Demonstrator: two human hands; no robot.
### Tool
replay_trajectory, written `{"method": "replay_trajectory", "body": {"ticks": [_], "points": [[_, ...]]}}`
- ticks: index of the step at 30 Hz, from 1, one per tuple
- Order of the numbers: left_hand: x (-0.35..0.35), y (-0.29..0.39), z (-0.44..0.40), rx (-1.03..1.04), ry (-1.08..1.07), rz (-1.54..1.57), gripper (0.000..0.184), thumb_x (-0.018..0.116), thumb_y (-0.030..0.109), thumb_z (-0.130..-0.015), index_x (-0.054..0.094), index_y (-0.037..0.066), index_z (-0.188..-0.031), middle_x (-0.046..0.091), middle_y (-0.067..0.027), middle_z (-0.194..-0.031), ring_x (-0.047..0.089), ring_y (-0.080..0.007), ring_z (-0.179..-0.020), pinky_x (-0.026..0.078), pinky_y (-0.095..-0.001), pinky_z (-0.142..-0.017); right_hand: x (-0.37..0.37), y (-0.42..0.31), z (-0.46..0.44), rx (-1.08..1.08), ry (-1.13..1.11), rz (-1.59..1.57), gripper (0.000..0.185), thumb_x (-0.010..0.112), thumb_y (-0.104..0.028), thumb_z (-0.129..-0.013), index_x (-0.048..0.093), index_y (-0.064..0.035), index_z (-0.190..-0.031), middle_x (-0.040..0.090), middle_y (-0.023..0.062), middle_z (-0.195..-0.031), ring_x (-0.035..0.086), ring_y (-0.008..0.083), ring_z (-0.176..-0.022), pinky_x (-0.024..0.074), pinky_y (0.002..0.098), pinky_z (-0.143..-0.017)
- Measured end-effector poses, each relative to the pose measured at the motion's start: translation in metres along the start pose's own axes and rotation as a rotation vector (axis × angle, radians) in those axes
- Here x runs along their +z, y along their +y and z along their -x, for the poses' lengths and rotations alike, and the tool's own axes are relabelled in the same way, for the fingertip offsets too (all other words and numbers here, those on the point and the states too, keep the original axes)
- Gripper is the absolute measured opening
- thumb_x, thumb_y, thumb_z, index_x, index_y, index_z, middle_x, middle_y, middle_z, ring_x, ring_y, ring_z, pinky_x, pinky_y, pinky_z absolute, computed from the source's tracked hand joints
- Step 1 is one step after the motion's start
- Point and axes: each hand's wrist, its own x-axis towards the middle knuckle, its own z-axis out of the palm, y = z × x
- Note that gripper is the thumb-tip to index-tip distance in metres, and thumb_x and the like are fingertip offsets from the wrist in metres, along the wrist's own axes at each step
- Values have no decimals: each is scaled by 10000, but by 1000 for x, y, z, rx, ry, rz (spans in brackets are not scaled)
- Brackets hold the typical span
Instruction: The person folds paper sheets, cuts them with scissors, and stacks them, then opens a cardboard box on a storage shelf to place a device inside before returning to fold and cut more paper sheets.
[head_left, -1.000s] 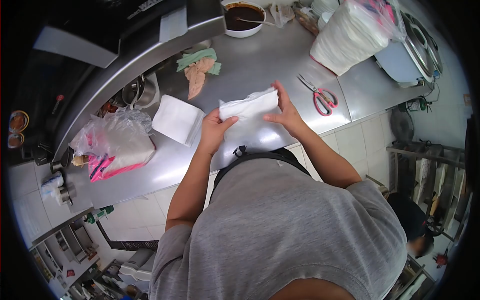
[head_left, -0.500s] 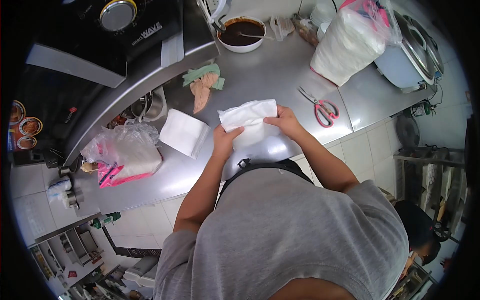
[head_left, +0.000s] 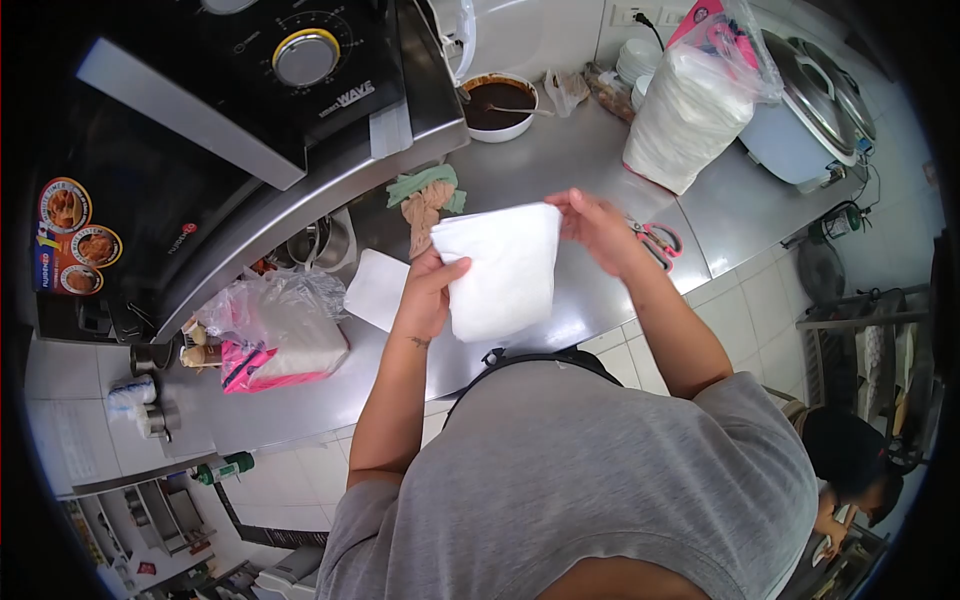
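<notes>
A stack of white paper napkins [head_left: 505,275] is held up over the counter in front of me. My left hand [head_left: 432,290] grips its left side, with the thumb lying across the front face. At the stack's upper right corner is my right hand [head_left: 598,232], fingers loosely apart; whether the fingertips touch the corner I cannot tell. More white napkins [head_left: 376,288] lie flat on the counter, left of my left hand and partly hidden by it. Red-handled scissors [head_left: 662,243] rest behind my right wrist, their blades mostly covered.
A plastic-wrapped napkin pack [head_left: 290,345] lies at left, another pack [head_left: 690,115] stands at back right by a lidded cooker [head_left: 800,130]. Crumpled cloths [head_left: 428,192] and a bowl of dark sauce [head_left: 500,120] sit behind. A black oven [head_left: 230,130] fills the upper left. A person works at lower right.
The napkins in my hands now face me as a larger, upright stack. My right hand has loosened from the right side and moved slightly up. The view has shifted, showing more of the oven.
</notes>
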Motion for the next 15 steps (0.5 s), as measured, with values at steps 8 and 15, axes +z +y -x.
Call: {"method": "replay_trajectory", "body": {"ticks": [8, 15], "points": [[-18, -52, 11, -126, 68, 203, 424, 674, 71, -782, 547, -30, -1173, 611, -135, -1141, 598, -256, -1048, 484, -367, -889, 76, 46, 25, 296, -34, -307, 555, 582, -395, -906, 500, 19, -1267, 575, 160, -1228, 570, 262, -1115, 418, 399, -998], [-40, -55, 14, 10, 131, -180, 410, 648, 175, -867, 472, 56, -1218, 581, -37, -1017, 586, -157, -937, 495, -323, -791, 59, 10, 32, 28, 537, 276, 402, 718, -155, -747, 612, 30, -1088, 645, 202, -1051, 605, 248, -1050, 464, 373, -929]]}}
